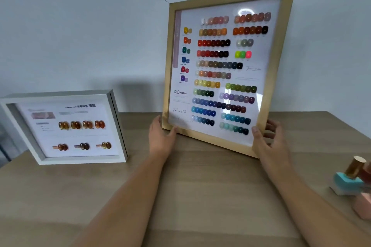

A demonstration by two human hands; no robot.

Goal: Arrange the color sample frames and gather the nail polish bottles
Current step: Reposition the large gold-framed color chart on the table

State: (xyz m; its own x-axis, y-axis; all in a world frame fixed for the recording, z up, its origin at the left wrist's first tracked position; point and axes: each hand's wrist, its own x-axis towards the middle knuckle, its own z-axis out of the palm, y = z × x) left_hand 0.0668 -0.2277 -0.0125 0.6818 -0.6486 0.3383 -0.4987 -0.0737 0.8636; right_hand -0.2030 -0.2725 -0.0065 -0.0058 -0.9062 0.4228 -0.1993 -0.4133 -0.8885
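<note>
A large gold-framed colour sample board (289,32) with several rows of coloured nail swatches stands tilted on the wooden table, near the wall. My left hand (160,136) grips its lower left corner. My right hand (269,138) holds its lower right edge, thumb on the front. A smaller white frame (118,126) with amber swatches leans against the wall at the left. Nail polish bottles sit at the right edge: a turquoise one with a gold cap (350,176) and a pink one (363,206).
The wooden table (200,186) stretches from the wall toward me. A grey-white wall (80,26) rises behind both frames. A dark red bottle (366,172) is partly cut off at the right edge.
</note>
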